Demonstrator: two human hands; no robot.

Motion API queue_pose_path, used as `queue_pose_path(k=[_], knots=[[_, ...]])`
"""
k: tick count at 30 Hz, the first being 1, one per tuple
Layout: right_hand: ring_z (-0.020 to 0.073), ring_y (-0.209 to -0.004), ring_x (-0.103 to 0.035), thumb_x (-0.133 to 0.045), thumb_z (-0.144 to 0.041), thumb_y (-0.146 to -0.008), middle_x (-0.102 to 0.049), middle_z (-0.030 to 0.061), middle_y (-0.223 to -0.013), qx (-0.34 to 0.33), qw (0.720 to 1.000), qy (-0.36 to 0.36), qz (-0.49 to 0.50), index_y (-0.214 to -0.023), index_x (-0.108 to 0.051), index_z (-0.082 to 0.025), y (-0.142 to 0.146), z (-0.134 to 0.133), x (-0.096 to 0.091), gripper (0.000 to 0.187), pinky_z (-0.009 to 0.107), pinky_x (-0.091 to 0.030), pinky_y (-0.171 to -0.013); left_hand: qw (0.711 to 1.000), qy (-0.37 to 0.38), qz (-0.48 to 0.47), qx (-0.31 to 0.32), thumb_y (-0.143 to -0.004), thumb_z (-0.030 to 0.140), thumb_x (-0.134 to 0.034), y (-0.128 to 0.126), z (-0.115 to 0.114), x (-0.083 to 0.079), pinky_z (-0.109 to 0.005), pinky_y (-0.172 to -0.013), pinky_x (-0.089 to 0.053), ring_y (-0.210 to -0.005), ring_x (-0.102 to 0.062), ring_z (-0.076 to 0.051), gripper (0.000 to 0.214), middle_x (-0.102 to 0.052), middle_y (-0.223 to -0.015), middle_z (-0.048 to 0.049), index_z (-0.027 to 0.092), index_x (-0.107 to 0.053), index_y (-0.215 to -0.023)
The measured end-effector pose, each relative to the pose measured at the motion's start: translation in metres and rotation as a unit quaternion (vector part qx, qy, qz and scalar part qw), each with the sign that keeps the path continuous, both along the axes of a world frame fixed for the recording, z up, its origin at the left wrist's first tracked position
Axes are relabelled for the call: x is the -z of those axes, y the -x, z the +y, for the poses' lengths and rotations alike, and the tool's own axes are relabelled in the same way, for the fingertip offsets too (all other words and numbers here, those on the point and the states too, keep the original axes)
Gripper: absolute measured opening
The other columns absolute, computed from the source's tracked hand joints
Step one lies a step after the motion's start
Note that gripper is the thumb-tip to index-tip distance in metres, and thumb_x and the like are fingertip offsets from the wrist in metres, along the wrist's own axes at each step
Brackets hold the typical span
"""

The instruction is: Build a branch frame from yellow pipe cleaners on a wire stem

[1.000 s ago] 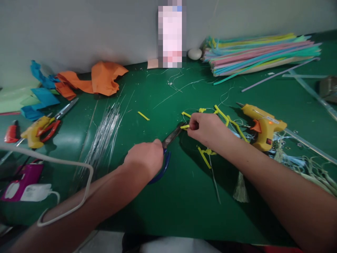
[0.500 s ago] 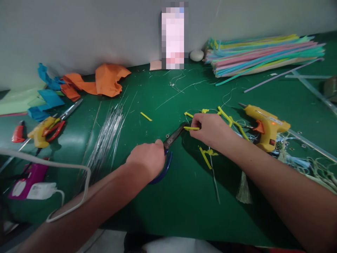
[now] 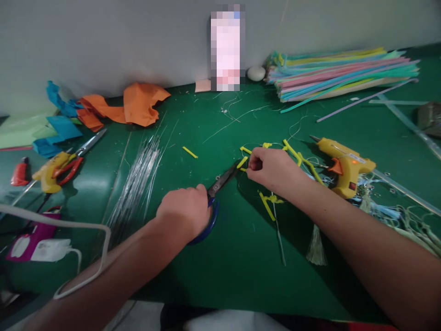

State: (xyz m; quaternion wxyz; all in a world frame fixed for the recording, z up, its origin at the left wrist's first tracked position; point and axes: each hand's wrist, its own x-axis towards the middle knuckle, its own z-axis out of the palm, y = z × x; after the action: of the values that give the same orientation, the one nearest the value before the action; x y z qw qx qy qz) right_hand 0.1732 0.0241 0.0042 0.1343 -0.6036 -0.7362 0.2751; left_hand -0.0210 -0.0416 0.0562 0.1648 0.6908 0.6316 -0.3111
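Note:
My left hand [image 3: 184,211] is closed round the blue handles of a pair of scissors [image 3: 222,180]. The dark blades point up and to the right, and they look nearly closed. Just off their tips, a short yellow piece of pipe cleaner [image 3: 242,162] sits at a slant. Fingers pinched, my right hand [image 3: 270,165] grips a yellow pipe cleaner [image 3: 243,169], of which only a small stub shows. Beneath and around this hand are bent yellow pipe cleaners [image 3: 292,152] and thin wire. A yellow knotted piece with a wire stem [image 3: 279,241] lies below it.
A yellow hot glue gun [image 3: 344,161] with its light on lies at right, near tassels [image 3: 316,248]. Bundled pipe cleaners [image 3: 344,76] lie at the back. Metal wires [image 3: 136,179], orange paper [image 3: 141,103], red-handled scissors [image 3: 70,170] and a white cable [image 3: 69,221] are at left.
A short yellow piece has come away from the pipe cleaner in my right hand and turned to a slant. My left hand with the scissors has shifted slightly left.

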Motion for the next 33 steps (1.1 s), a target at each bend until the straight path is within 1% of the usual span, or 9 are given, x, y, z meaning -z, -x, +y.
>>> queue_pose_path(k=[7,16,19,22,25,28,30,33], knots=[[0.0152,-0.065,-0.056,-0.063,-0.012,-0.069,-0.063,-0.0003,-0.069,-0.005,1.000,-0.004,-0.002,-0.067,-0.050,-0.022,-0.001,0.000,0.001,0.016,0.028,-0.038,-0.059,0.999,0.011,-0.032,-0.009,-0.095,0.032,-0.034,-0.006,0.003,0.000,-0.049,-0.073,-0.055,-0.089,-0.072,-0.037,0.033,-0.072,-0.093,-0.0217,0.013,-0.059,-0.104],[0.0154,-0.063,-0.055,-0.062,-0.012,-0.067,-0.061,-0.0005,-0.067,0.003,1.000,-0.002,-0.008,-0.068,-0.047,-0.023,0.001,-0.001,0.001,0.018,0.028,-0.036,-0.057,0.999,0.028,-0.041,-0.010,-0.095,0.031,-0.034,-0.006,0.005,-0.001,-0.046,-0.071,-0.055,-0.088,-0.072,-0.036,0.033,-0.072,-0.096,-0.0215,0.013,-0.060,-0.107],[0.0153,-0.061,-0.052,-0.062,-0.013,-0.067,-0.058,-0.0008,-0.064,0.003,1.000,-0.007,-0.018,-0.066,-0.045,-0.023,0.002,-0.001,-0.002,0.019,0.028,-0.035,-0.056,0.999,0.026,-0.041,-0.002,-0.095,0.033,-0.035,-0.002,0.003,-0.005,-0.048,-0.072,-0.054,-0.088,-0.072,-0.038,0.035,-0.072,-0.096,-0.0215,0.013,-0.059,-0.109],[0.0161,-0.064,-0.054,-0.061,-0.012,-0.068,-0.059,0.0000,-0.066,-0.003,1.000,0.000,-0.016,-0.066,-0.046,-0.023,0.002,-0.002,-0.005,0.019,0.029,-0.036,-0.058,0.999,0.020,-0.038,0.009,-0.094,0.033,-0.035,0.003,0.002,-0.013,-0.049,-0.072,-0.054,-0.089,-0.071,-0.039,0.035,-0.072,-0.096,-0.0206,0.013,-0.059,-0.110],[0.0173,-0.067,-0.056,-0.063,-0.012,-0.068,-0.062,0.0013,-0.070,-0.002,1.000,0.015,-0.012,-0.066,-0.046,-0.023,0.003,-0.002,-0.008,0.019,0.029,-0.037,-0.058,0.999,-0.001,-0.032,0.009,-0.094,0.034,-0.035,0.009,0.003,-0.021,-0.049,-0.074,-0.053,-0.091,-0.071,-0.039,0.035,-0.071,-0.097,-0.0181,0.015,-0.059,-0.109],[0.0176,-0.067,-0.057,-0.063,-0.013,-0.069,-0.064,0.0018,-0.071,0.002,1.000,0.019,-0.018,-0.068,-0.047,-0.023,0.003,-0.002,-0.008,0.019,0.029,-0.036,-0.057,0.999,-0.042,-0.026,-0.022,-0.094,0.038,-0.036,0.014,0.008,-0.025,-0.047,-0.073,-0.052,-0.090,-0.070,-0.038,0.034,-0.070,-0.096,-0.0168,0.016,-0.059,-0.106],[0.0176,-0.066,-0.057,-0.063,-0.014,-0.070,-0.064,0.0016,-0.071,0.002,1.000,0.018,-0.024,-0.070,-0.048,-0.023,0.003,-0.001,-0.007,0.018,0.029,-0.036,-0.058,0.995,-0.088,-0.029,-0.044,-0.094,0.040,-0.037,0.016,0.012,-0.022,-0.045,-0.071,-0.051,-0.088,-0.070,-0.037,0.034,-0.068,-0.097,-0.0167,0.016,-0.058,-0.106],[0.0179,-0.067,-0.058,-0.063,-0.016,-0.071,-0.065,0.0014,-0.074,-0.003,1.000,0.019,-0.023,-0.078,-0.052,-0.023,0.003,-0.002,-0.006,0.015,0.029,-0.037,-0.059,0.985,-0.162,-0.036,-0.054,-0.093,0.040,-0.038,0.017,0.017,-0.012,-0.042,-0.067,-0.051,-0.087,-0.070,-0.035,0.034,-0.065,-0.106,-0.0170,0.016,-0.055,-0.110]])
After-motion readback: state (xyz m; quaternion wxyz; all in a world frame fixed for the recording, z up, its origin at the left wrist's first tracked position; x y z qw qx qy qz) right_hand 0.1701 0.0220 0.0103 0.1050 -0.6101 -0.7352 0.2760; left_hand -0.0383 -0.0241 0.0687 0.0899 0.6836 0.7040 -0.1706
